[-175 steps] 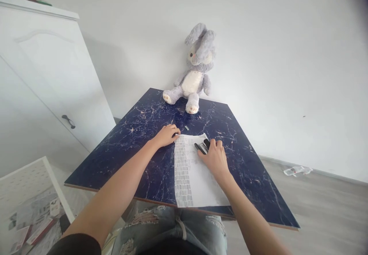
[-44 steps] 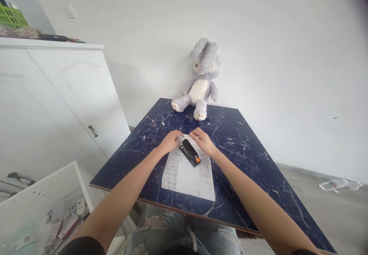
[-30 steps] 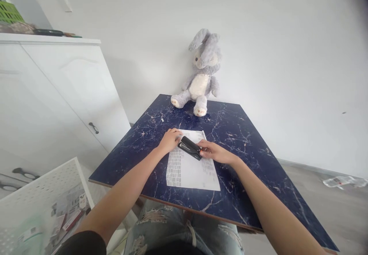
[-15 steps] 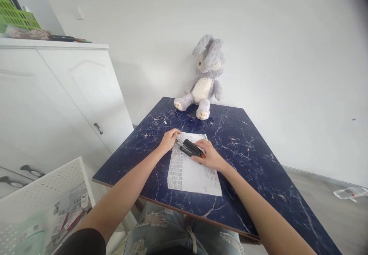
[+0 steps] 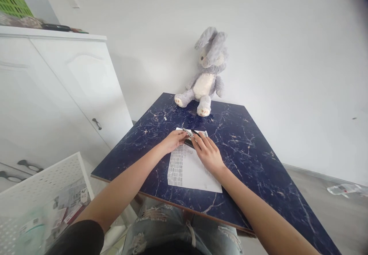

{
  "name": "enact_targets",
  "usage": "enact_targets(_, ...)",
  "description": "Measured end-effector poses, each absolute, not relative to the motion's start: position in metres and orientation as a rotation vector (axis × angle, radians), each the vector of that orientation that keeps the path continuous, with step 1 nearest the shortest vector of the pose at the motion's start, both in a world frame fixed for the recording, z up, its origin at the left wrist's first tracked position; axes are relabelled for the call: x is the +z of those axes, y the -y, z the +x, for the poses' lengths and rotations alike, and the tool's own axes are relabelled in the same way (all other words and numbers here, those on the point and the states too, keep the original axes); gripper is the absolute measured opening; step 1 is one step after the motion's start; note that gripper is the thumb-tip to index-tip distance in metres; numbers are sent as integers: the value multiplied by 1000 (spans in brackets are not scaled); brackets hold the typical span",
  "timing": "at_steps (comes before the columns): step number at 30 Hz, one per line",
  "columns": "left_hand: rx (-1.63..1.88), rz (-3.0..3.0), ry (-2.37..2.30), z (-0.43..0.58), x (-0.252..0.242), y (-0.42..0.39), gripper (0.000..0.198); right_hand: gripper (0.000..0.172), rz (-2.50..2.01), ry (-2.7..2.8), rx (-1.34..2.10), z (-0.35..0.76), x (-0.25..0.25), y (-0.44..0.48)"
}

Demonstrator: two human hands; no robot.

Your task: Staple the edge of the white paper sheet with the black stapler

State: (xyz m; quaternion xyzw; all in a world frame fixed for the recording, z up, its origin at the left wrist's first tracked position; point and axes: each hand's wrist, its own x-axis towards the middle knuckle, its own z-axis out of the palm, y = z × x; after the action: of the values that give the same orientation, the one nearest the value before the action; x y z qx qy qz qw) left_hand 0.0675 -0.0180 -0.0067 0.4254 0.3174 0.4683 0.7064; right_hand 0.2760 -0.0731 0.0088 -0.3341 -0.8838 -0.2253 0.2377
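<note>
A black stapler (image 5: pixel 189 143) is between my hands over the upper part of a printed sheet of paper (image 5: pixel 198 176). Its parts look spread apart, with a metal strip showing above the dark base. At its front end, my left hand (image 5: pixel 173 141) grips it with bent fingers. My right hand (image 5: pixel 209 153) curls over the stapler from the right and hides much of its body. The paper lies flat on the dark blue marbled table (image 5: pixel 238 147).
A grey plush rabbit (image 5: pixel 204 86) sits at the table's back edge against the wall. To the left stand a white cabinet (image 5: pixel 83 78) and a white perforated basket (image 5: pixel 34 182) containing packages. Clear plastic packaging (image 5: pixel 346 190) lies on the floor at right.
My right hand has shifted from the stapler's rear end up over its top. The stapler's parts now appear spread apart, and my left hand has moved slightly rightward onto its front.
</note>
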Motion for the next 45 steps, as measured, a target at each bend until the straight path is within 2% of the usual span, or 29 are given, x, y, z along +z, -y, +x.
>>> enact_targets(4,1042,908,-740,68,-8,16,27,47,-956,2430,-570,273,8,73)
enact_targets(7,1076,927,-832,64,-5,16,22,49,-1095,2294,-330,273,9,70)
enact_targets(8,1133,943,-888,63,-3,16,22,45,-1160,2216,-203,273,9,69)
enact_targets(12,1548,1100,-1120,55,5,14,25,12,-1350,1997,333,276,6,65)
enact_targets(15,1661,1352,-1106,54,14,18,31,8,-1344,2014,519,277,2,64)
enact_targets(18,1568,1537,-980,60,24,31,37,16,-1280,2037,507,278,3,66)
enact_targets(22,1372,1650,-814,72,33,55,44,49,-1076,1941,190,282,15,73)
enact_targets(26,1220,1708,-713,79,30,67,44,39,-740,2110,-4,289,20,79)
enact_targets(33,1160,1791,-713,81,29,71,31,45,-529,2191,-26,291,17,80)
enact_targets(36,1268,1861,-823,71,31,62,30,32,-635,2061,52,293,22,74)
enact_targets(40,1573,1727,-1355,31,29,20,26,15,-1074,1713,257,328,21,43)
enact_targets(43,1351,1869,-1768,-8,21,-24,19,20,-1461,1557,419,377,10,10)
enact_targets(45,1178,2041,-1778,-26,14,-49,28,24,-1638,1544,468,408,-1,-7)
